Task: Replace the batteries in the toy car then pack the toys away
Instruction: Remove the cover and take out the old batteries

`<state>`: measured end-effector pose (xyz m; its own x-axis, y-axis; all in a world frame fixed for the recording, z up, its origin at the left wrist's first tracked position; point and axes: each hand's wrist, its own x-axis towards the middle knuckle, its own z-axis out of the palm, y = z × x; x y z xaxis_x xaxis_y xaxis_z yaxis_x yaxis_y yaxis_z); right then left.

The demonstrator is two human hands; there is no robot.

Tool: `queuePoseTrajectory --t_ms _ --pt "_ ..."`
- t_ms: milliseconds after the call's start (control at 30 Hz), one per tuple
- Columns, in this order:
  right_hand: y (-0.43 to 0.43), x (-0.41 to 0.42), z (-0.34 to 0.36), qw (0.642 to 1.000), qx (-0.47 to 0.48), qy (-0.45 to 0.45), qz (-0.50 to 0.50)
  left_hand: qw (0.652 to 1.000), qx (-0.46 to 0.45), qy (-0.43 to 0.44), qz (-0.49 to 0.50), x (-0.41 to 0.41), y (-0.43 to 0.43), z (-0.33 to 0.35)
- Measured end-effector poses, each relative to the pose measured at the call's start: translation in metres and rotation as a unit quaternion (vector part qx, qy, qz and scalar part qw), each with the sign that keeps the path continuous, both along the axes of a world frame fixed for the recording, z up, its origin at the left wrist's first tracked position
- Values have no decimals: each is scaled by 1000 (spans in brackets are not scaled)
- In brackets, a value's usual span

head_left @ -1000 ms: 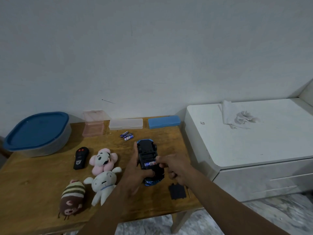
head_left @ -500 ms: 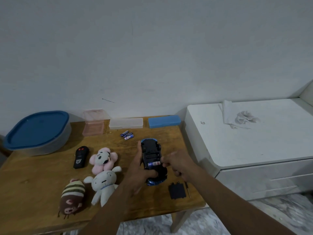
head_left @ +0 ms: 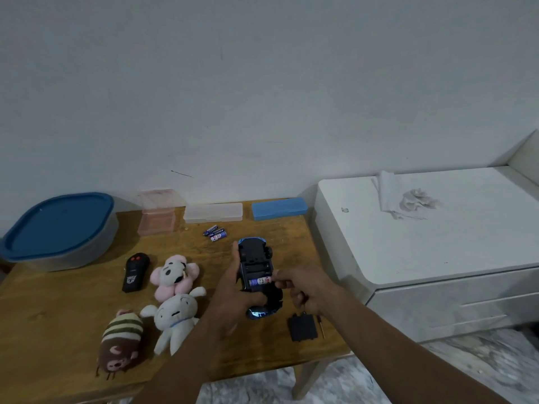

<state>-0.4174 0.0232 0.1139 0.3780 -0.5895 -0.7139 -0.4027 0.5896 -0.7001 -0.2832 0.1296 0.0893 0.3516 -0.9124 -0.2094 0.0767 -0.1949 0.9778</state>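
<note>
Tub: a grey plastic tub with a blue lid sits at 10 o'clock on the brown wooden table, at its left edge.
Open wood: there is a wide bare area at 8 o'clock, between the tub and the front edge.
Remote: a black plastic remote control lies flat, at 9 o'clock from the car.
Plush toys: the striped brown plush is close to the front edge. The white plush and the pink flower-shaped plush touch each other.
Back edge: a pink translucent box, a clear flat case and a blue flat case stand in a row along the wall. The loose small batteries lie just in front of them.
Hold: the left hand grips the upside-down blue and black toy car from its left side, right of the table's middle.
Pinch: on the right hand, thumb and forefinger pinch the right end of the blue-and-white battery in the car's open compartment. The other fingers are curled.
Cover: the black square battery cover and a thin screwdriver lie at 5 o'clock from the car, near the front-right corner.
Right edge: only a narrow strip of wood is free there. A white cabinet stands just beside it, with a crumpled white cloth on top.
</note>
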Motion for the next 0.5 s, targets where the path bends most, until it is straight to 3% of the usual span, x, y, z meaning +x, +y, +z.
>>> queuePoseTrajectory --t_ms 233,500 --pt "-1 0 0 999 -18 -26 18 1000 10 23 12 4 2 -2" --pt "4 3 3 990 -131 -37 21 997 12 80 -4 3 1 -7"
